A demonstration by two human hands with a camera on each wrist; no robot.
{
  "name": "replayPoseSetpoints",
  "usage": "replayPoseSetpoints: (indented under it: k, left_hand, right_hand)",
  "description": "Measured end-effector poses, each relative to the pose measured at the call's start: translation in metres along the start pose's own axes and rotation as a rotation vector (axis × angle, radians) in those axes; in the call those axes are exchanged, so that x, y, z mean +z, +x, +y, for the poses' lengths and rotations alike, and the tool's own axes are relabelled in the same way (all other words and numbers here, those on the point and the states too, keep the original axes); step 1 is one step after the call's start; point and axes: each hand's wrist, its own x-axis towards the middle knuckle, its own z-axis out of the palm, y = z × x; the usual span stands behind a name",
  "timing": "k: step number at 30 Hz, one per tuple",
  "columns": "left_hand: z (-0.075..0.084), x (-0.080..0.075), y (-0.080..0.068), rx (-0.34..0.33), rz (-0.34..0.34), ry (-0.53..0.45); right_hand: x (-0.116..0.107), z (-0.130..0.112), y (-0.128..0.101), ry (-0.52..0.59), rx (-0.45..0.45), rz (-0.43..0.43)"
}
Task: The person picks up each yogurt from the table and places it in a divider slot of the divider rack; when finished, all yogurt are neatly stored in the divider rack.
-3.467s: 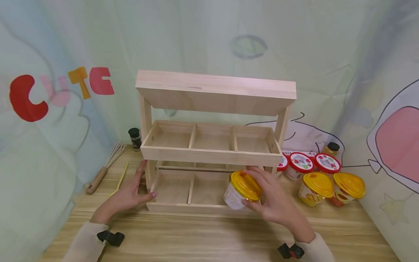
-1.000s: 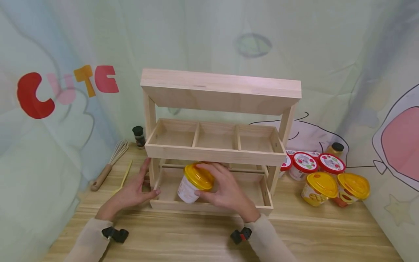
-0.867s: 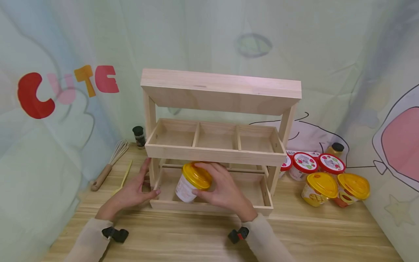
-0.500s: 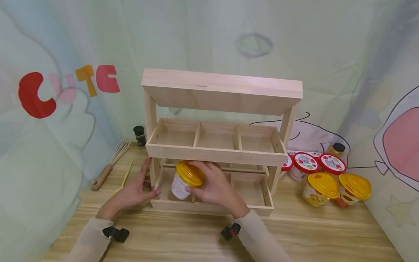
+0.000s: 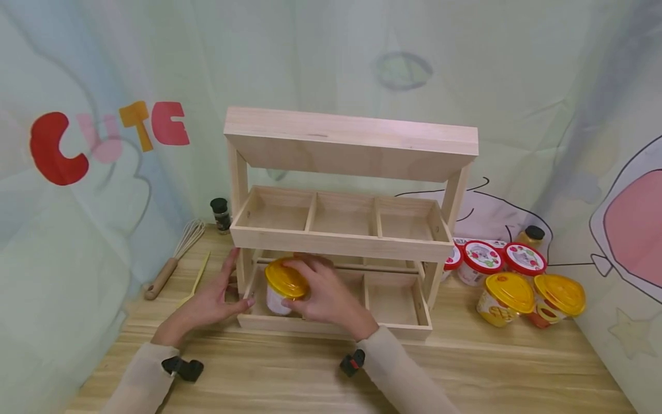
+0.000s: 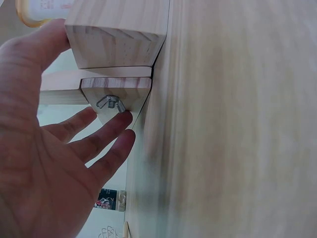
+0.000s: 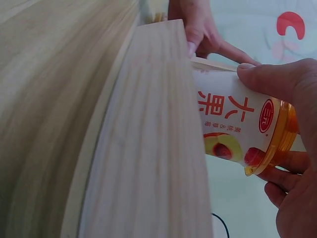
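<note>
Since earlier frames, yellow-lidded cup (image 5: pixel 281 287) travels from right end of rack to left compartment of bottom tray, right hand along with it.

Left hand (image 5: pixel 207 307) flat, fingers straight, presses left end of wooden rack (image 5: pixel 341 244), probably to keep it from sliding. Wing nut (image 6: pixel 110 103) just beside fingertips.

Right hand (image 5: pixel 323 296) grips cup by lid and side, cup tilted, low in compartment. Middle tray edge close above lid; little headroom. Centre and right compartments free. Other cups (image 5: pixel 509 279) wait right of rack.
</note>
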Motion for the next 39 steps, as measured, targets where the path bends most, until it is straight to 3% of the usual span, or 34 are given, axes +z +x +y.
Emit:
replayPoseSetpoints:
  k: [12, 24, 39]
  left_hand:
    - [-0.002, 0.002, 0.000, -0.012, 0.002, -0.010]
    - [-0.003, 0.002, 0.000, 0.017, 0.020, 0.009]
    - [-0.003, 0.002, 0.002, 0.013, 0.010, 0.002]
  right_hand:
    - [0.010, -0.007, 0.006, -0.087, -0.094, 0.006]
    - [0.012, -0.011, 0.006, -0.025, -0.130, 0.004]
    - [-0.019, 0.001, -0.032, 0.017, -0.009, 0.049]
